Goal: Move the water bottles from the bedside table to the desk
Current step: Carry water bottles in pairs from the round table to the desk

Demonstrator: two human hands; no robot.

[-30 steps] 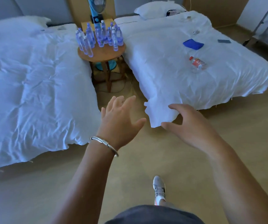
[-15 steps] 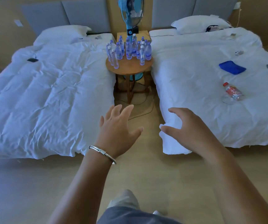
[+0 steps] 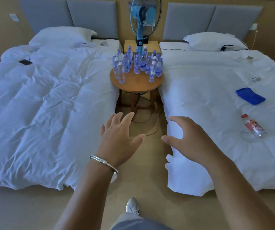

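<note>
While both hands hover empty over the tan floor, the task stands at its approach step, as I judge it: no bottle is lifted yet. The left hand (image 3: 120, 138), with a twisted silver bangle (image 3: 103, 162) at its wrist, has its fingers straight and spread; the right hand (image 3: 190, 140) is likewise released, fingers loosely bent and gripping nothing. Both point toward the round wooden counter (image 3: 136, 82), the landmark between the two beds.

On that counter, crowded toward its far half, stands the cluster of clear plastic water bottles (image 3: 138, 63), upright, slim, with pale caps and blue labels. They are packed close, some touching. Behind the counter rises a blue pedestal fan (image 3: 144, 19). Left and right of the counter lie the white quilted duvets (image 3: 50, 100), soft and creased. Well to the right of the counter, a red-capped bottle (image 3: 253, 127) lies on its side on the bed, near a folded blue cloth (image 3: 250, 96).

The next move probably calls for walking closer between the beds, then taking the two nearest front bottles by their smooth bodies without toppling their neighbours. The desk is not in view.
</note>
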